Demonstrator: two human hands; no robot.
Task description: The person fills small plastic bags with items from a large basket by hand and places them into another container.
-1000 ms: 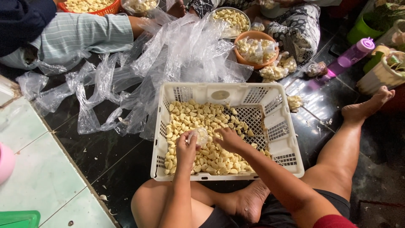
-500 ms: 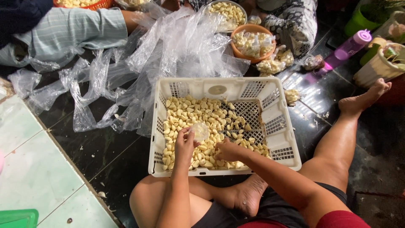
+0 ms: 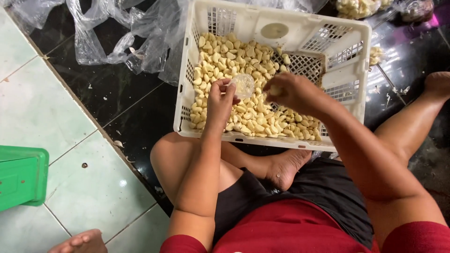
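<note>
We see a small clear plastic bag [image 3: 243,85] pinched open between the fingers of the left hand [image 3: 219,100], held just above the heap of peeled garlic cloves [image 3: 243,84] in the white slotted crate [image 3: 349,44]. The bag is thin, crinkled, translucent. Just beside it, the right hand [image 3: 290,91] is clenched around a few cloves. Loose plastic bags [image 3: 136,37] lie on the dark floor left of the crate.

The person is wearing a red short-sleeved top [image 3: 286,232] and black shorts [image 3: 328,192], going barefoot, with both forearms bare and no rings or watch showing on either hand.
</note>
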